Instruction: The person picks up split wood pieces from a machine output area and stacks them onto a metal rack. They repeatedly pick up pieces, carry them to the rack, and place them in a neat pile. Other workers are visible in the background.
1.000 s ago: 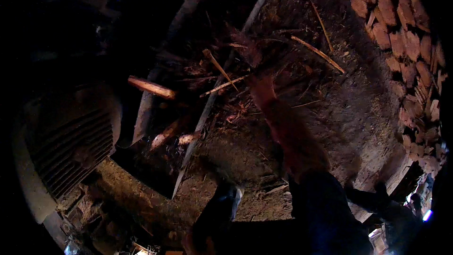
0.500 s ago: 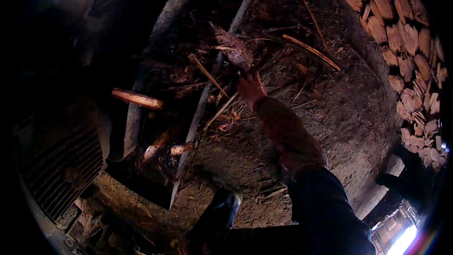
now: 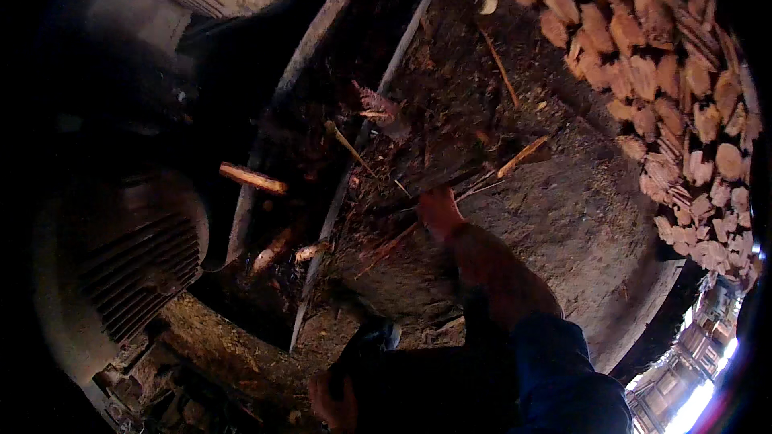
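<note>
My right hand (image 3: 439, 210) reaches out over the dirt floor, its fingers closed around a few thin wood strips. These strips stick out on both sides of the fist, toward the upper right and the lower left. A paler wood strip (image 3: 523, 157) lies at their upper right end; whether it is also in my grip is unclear. Low in the view, my left hand (image 3: 334, 402) is in deep shadow beside my dark-clothed leg, with its fingers hard to make out. A clump of reddish bark (image 3: 382, 108) lies beyond my right hand, and a thin stick (image 3: 350, 146) lies left of that.
Two long narrow belts or rails (image 3: 328, 225) run up the left side. Split wood pieces (image 3: 253, 178) lie on and between them. Ribbed motor-like housings (image 3: 145, 265) stand at the left. Stacked firewood (image 3: 643, 40) fills the upper right. Dirt and chips cover the floor (image 3: 555, 249).
My right hand has drawn back toward me and closed on the wood strips, which have shifted with it. My left hand shows more at the bottom. The whole view has tilted.
</note>
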{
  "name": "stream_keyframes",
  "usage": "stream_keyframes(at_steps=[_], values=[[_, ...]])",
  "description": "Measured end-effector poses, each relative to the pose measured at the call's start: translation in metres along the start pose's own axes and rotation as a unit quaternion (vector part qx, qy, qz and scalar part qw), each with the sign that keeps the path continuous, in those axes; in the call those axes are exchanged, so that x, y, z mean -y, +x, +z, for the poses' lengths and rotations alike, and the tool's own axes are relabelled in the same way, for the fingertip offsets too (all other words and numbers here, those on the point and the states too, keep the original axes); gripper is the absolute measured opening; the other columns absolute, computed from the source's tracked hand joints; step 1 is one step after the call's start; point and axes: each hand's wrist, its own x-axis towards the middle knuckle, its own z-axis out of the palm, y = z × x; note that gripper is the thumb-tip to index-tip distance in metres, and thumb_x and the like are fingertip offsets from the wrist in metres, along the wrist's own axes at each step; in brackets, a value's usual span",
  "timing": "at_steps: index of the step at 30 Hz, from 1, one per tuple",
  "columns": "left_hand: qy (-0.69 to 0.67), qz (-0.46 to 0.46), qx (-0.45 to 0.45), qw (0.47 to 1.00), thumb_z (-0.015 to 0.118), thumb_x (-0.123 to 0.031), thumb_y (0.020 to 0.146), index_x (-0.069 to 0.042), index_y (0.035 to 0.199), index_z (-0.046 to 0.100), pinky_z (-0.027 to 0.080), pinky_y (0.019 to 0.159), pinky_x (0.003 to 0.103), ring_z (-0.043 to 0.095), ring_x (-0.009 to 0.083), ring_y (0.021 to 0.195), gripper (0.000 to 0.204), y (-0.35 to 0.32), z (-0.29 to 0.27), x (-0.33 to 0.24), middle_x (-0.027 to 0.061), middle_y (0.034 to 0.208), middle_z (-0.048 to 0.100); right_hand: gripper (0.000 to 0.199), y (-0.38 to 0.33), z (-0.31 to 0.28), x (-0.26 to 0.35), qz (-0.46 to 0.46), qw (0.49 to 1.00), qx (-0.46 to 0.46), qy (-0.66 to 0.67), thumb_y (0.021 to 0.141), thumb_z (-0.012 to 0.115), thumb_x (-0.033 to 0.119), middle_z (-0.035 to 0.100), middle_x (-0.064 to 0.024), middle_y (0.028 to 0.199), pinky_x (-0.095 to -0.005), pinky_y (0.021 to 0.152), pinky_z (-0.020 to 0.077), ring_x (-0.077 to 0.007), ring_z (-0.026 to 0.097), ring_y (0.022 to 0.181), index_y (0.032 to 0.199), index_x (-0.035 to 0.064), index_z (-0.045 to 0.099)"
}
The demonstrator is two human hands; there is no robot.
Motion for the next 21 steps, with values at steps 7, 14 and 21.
stream_keyframes(at_steps=[7,14,21], values=[[0.023,0.112,-0.068,0.991,0.064,-0.026,0.075,-0.004,0.092,0.057,0.042,0.073,0.047,0.052,0.0336,0.086,0.028,-0.010,0.038,0.047,0.0145,0.090,0.054,0.027,-0.020,-0.214,0.002,-0.040,0.992,0.032,0.117,0.066,0.057,0.018,0.051,-0.0063,0.102,-0.0453,0.079,0.0372,-0.0270,0.050,0.092,0.092,0.0188,0.064],[0.059,0.130,-0.050,0.989,0.063,-0.031,0.074,-0.004,0.091,0.059,0.044,0.076,0.047,0.054,0.0363,0.091,0.032,-0.034,0.024,0.019,0.0161,0.097,0.058,0.041,-0.035,-0.354,0.017,-0.067,0.981,-0.018,0.182,0.064,0.060,0.012,0.051,-0.0055,0.109,-0.0462,0.087,0.0350,-0.0286,0.048,0.099,0.105,0.0194,0.059],[-0.045,0.072,0.177,0.981,0.062,-0.035,0.074,-0.003,0.091,0.060,0.046,0.077,0.045,0.056,0.0362,0.090,0.036,-0.075,-0.010,-0.020,0.0189,0.094,0.060,0.046,-0.056,-0.454,0.006,-0.043,0.954,0.032,0.294,0.067,0.062,0.010,0.048,-0.0102,0.118,-0.0495,0.095,0.0332,-0.0336,0.044,0.112,0.113,0.0145,0.057]])
